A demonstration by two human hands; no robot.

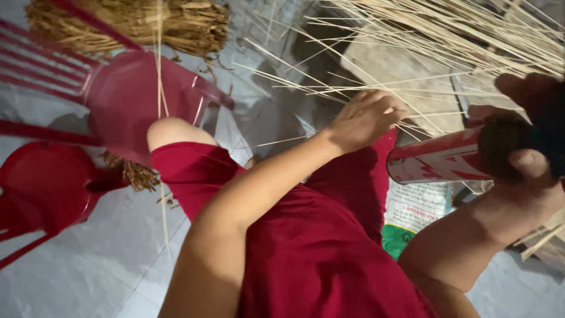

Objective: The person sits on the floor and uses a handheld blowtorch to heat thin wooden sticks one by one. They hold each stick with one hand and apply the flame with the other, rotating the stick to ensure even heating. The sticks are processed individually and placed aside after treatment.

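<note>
While reaching mid-frame into thin straw stalks (412, 88), left hand (365, 118) half-curled, holding nothing visible; right hand (524, 159) clasping red-and-white can (438, 159) at right edge.

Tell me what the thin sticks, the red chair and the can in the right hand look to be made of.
Thin sticks: pale, dry plant splints, likely bamboo or palm rib; straight, matte, straw-coloured.
Red chair: moulded plastic, glossy, with slatted back.
Can in the right hand: probably metal; smooth cylinder with a printed red-and-white sheen.
</note>
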